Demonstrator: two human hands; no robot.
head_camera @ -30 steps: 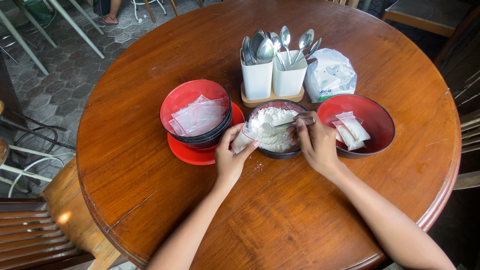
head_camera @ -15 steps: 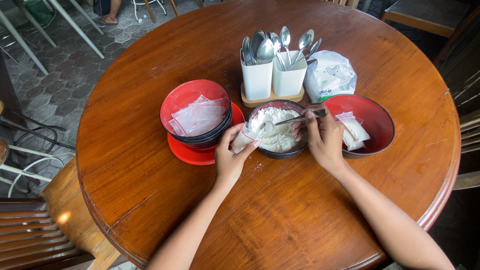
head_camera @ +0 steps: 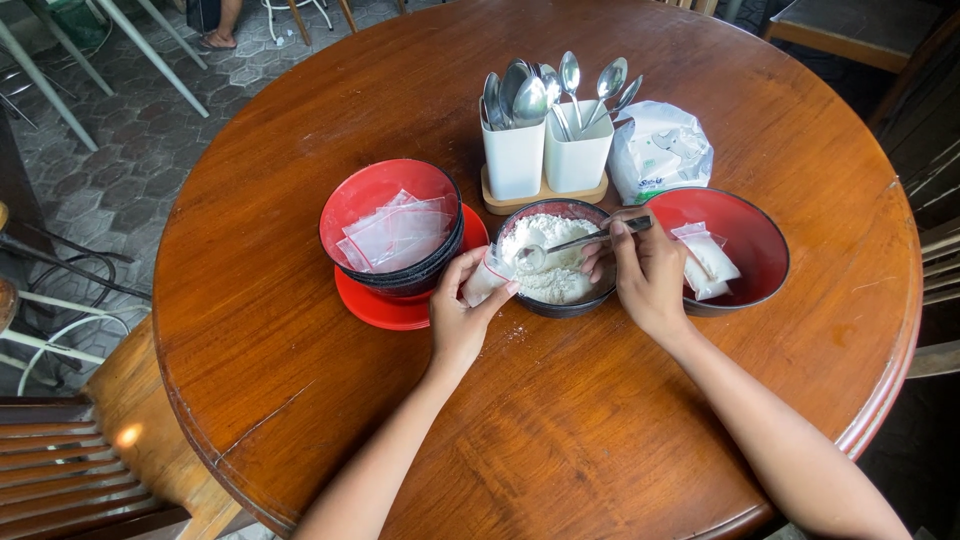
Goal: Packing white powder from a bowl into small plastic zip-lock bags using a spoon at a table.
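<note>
An eatery's seating area: round wooden table (head_camera: 300, 330), spoon holders (head_camera: 545, 150), stacked red bowls (head_camera: 395, 230), paved floor (head_camera: 130, 130).

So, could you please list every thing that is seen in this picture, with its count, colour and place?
table: one, round, brown wood, under everything.
bag bowl: red inside, top of a dark stack on a red plate, left; holds empty clear bags.
powder bowl: one, dark, centre; holds white powder.
right bowl: one, red inside, right; holds filled bags.
holders: two, white, on a wooden tray behind the bowls; hold metal spoons.
sack: one, white, beside the holders.
chairs: wooden, at the edges.
left hand: grip on a small bag at the powder bowl's rim.
right hand: grip on a spoon over the powder.
</note>
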